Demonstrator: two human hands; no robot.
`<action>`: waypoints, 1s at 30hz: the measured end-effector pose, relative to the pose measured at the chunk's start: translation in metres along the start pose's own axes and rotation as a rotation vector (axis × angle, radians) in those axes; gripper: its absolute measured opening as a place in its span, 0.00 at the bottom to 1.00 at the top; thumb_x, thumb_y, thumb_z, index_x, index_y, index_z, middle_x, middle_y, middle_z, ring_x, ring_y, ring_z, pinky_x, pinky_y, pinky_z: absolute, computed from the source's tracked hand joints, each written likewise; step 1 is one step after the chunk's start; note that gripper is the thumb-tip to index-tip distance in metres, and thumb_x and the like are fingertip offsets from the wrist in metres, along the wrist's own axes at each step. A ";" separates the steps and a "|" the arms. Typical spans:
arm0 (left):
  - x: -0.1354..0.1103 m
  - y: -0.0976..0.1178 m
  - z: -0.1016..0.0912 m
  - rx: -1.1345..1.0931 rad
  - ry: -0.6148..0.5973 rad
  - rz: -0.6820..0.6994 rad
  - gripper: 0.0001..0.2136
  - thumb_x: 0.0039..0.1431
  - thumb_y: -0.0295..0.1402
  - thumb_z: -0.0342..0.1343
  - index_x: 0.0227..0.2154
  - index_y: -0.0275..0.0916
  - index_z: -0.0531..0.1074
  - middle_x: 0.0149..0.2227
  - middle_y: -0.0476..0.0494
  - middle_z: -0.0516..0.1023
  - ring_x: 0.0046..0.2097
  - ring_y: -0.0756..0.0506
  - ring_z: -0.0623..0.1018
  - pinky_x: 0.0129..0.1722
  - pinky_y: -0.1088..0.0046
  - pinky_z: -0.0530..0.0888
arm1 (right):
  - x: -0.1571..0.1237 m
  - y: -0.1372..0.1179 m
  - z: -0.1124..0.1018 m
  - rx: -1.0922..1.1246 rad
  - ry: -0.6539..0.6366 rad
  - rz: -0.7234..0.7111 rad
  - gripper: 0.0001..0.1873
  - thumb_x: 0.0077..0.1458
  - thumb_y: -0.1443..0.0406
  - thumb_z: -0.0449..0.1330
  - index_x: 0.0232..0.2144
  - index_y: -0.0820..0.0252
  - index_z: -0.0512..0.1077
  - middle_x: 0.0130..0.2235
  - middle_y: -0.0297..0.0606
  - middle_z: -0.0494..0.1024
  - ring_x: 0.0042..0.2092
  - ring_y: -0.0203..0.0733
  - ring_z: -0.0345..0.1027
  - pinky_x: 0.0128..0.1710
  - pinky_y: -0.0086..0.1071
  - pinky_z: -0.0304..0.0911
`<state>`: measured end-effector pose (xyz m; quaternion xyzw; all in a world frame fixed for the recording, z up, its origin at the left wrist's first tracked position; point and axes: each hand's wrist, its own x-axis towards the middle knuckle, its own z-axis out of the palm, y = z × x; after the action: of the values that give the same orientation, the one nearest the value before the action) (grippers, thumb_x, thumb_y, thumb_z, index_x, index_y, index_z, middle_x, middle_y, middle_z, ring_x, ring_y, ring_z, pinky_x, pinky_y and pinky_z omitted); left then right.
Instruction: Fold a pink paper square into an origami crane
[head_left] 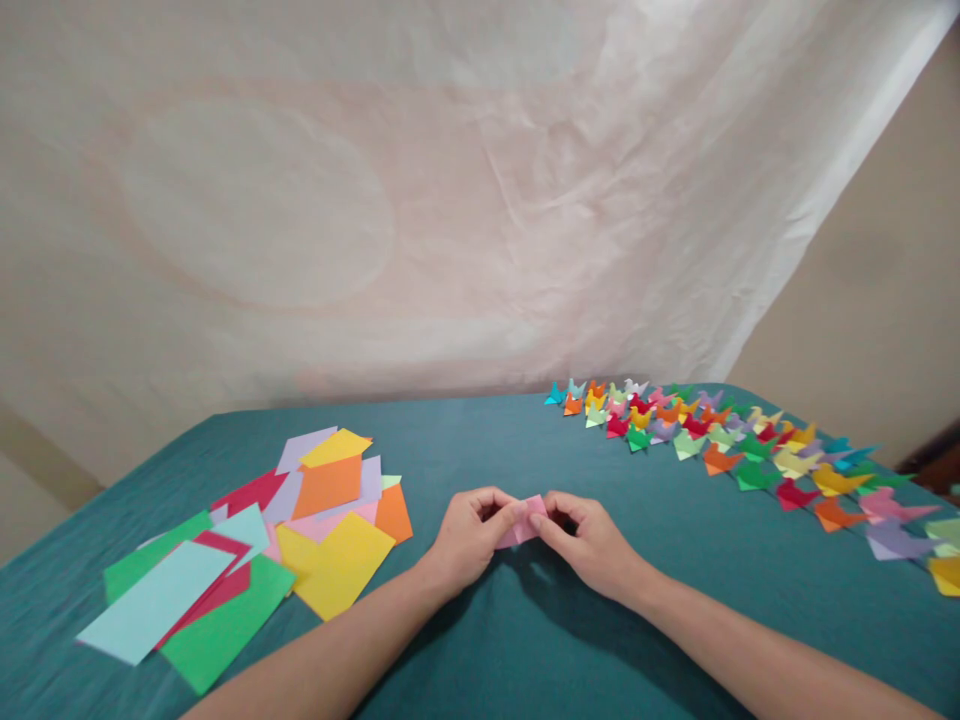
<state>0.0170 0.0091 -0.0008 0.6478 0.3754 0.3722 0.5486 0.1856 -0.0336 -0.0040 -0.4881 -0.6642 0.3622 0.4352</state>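
A pale creased cloth (375,200) hangs as a backdrop far behind the pink paper (527,520), and the counter (525,640), covered in teal fabric, spreads under the pink paper on every side. A long band of small folded paper shapes (750,440) in many colours runs from behind the pink paper away to its right. A loose heap of flat coloured sheets (300,530) lies to the left of it, yellow, orange, green, red and pale blue overlapping one another. The left hand (465,540) closes in on the pink paper from its left and the right hand (592,545) from its right, both forearms reaching in from the near edge. The pink paper is small and already partly folded. It sits between the two hands near the middle of the counter, low over the fabric; whether it touches the fabric cannot be told. The step in hand looks like a fine crease on this piece. It probably goes best if the edges are lined up exactly before any pressure is put on, the piece is steadied from one side, and the fold is pressed flat from its middle outward so that the layers do not slip. The fingers (516,512) of both hands are curled nearly closed, thumb against fingertips, pinching the pink paper at its two ends with no gap showing around it.
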 end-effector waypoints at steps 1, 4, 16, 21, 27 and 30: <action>0.000 0.001 0.000 0.000 0.010 -0.005 0.13 0.51 0.39 0.58 0.24 0.32 0.74 0.23 0.48 0.72 0.26 0.52 0.68 0.27 0.79 0.63 | 0.000 0.000 0.000 0.001 -0.006 -0.003 0.14 0.55 0.59 0.54 0.22 0.61 0.65 0.22 0.29 0.61 0.26 0.33 0.53 0.27 0.27 0.52; 0.000 0.003 0.000 -0.006 0.054 -0.020 0.12 0.50 0.39 0.58 0.23 0.32 0.74 0.22 0.49 0.71 0.25 0.52 0.67 0.26 0.79 0.62 | 0.001 0.000 -0.002 0.013 -0.024 0.000 0.14 0.56 0.58 0.53 0.24 0.61 0.67 0.24 0.30 0.64 0.27 0.33 0.55 0.28 0.27 0.54; 0.004 -0.006 -0.005 -0.031 0.064 -0.043 0.15 0.51 0.42 0.57 0.25 0.32 0.73 0.24 0.48 0.73 0.26 0.52 0.67 0.26 0.79 0.62 | 0.002 0.008 -0.005 0.010 -0.012 0.025 0.15 0.56 0.57 0.53 0.25 0.62 0.68 0.23 0.30 0.65 0.26 0.33 0.56 0.27 0.27 0.53; 0.003 -0.003 -0.005 -0.006 0.079 -0.025 0.14 0.52 0.42 0.57 0.24 0.32 0.73 0.23 0.48 0.72 0.26 0.52 0.67 0.26 0.79 0.62 | 0.002 0.007 -0.006 0.010 -0.031 0.039 0.15 0.56 0.57 0.53 0.26 0.62 0.69 0.24 0.31 0.65 0.26 0.33 0.56 0.26 0.27 0.53; 0.000 -0.002 -0.003 0.082 -0.011 0.017 0.14 0.52 0.41 0.56 0.25 0.33 0.75 0.24 0.48 0.74 0.27 0.51 0.69 0.28 0.78 0.64 | 0.000 0.006 -0.005 0.007 -0.012 0.037 0.14 0.54 0.56 0.55 0.31 0.61 0.71 0.27 0.32 0.69 0.28 0.34 0.59 0.29 0.28 0.57; -0.001 -0.004 -0.002 0.102 -0.063 0.042 0.14 0.54 0.41 0.55 0.27 0.34 0.75 0.26 0.47 0.75 0.29 0.50 0.71 0.30 0.77 0.66 | 0.000 0.007 -0.005 0.026 0.026 0.038 0.14 0.54 0.55 0.56 0.30 0.61 0.71 0.27 0.33 0.70 0.28 0.35 0.60 0.29 0.28 0.58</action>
<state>0.0144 0.0100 -0.0049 0.6939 0.3629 0.3435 0.5184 0.1929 -0.0318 -0.0087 -0.4995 -0.6444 0.3726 0.4432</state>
